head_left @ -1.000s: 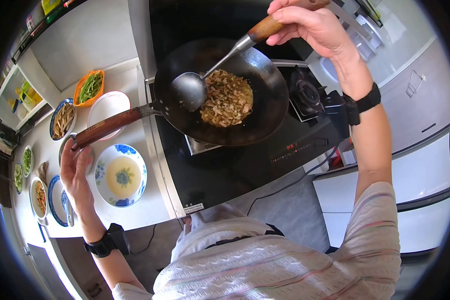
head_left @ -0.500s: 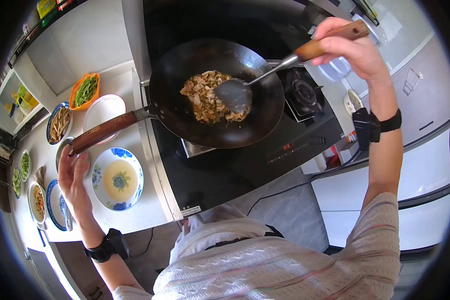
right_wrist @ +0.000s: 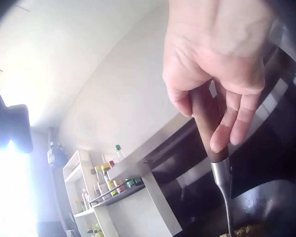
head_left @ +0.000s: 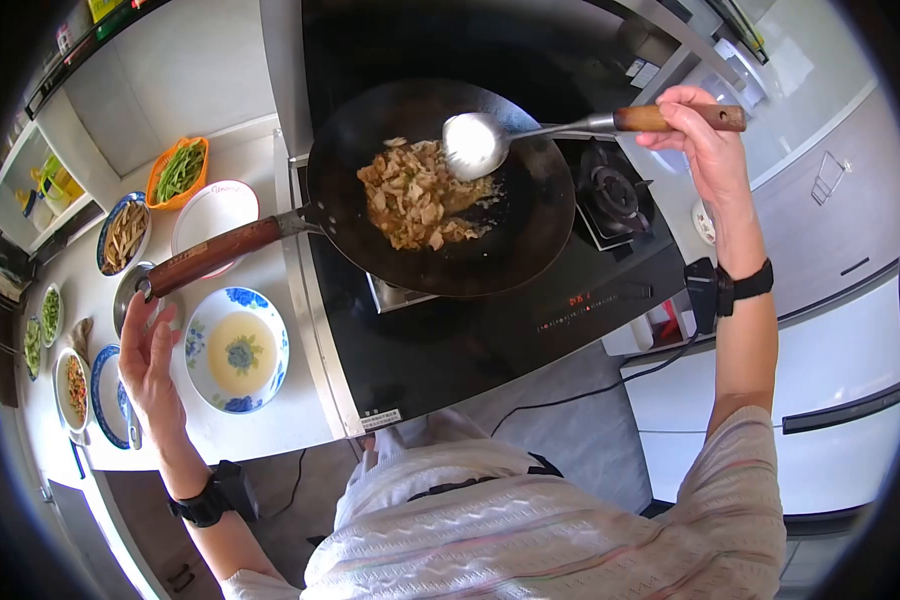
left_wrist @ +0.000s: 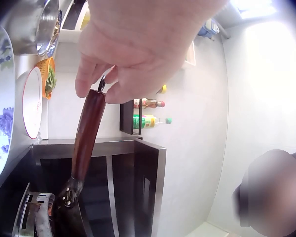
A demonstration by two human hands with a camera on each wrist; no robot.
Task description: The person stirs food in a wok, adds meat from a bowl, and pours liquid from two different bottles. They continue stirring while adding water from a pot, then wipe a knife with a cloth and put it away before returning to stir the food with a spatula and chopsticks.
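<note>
A dark wok (head_left: 530,230) sits on the black cooktop with small browned, meat-like pieces (head_left: 405,195) gathered left of its middle. My right hand (head_left: 708,145) grips the wooden handle of a metal spatula (head_left: 475,147). Its bright blade is at the upper right edge of the food. In the right wrist view, thumb and fingers wrap the spatula handle (right_wrist: 205,123). My left hand (head_left: 152,375) is at the far end of the wok's wooden handle (head_left: 215,253). The left wrist view shows its fingertips pinching around the small metal loop (left_wrist: 101,84) there.
Left of the cooktop stand a flowered bowl of pale liquid (head_left: 270,385), a red-rimmed white bowl (head_left: 217,215), an orange basket of green vegetables (head_left: 200,160) and several smaller dishes. A second burner (head_left: 610,190) lies right of the wok. A cable (head_left: 590,393) hangs below the counter.
The spatula swept from the food's left side across it to the right, then lifted toward the upper right edge. The food shifted left and spread. My left hand stayed at the wok handle's end.
</note>
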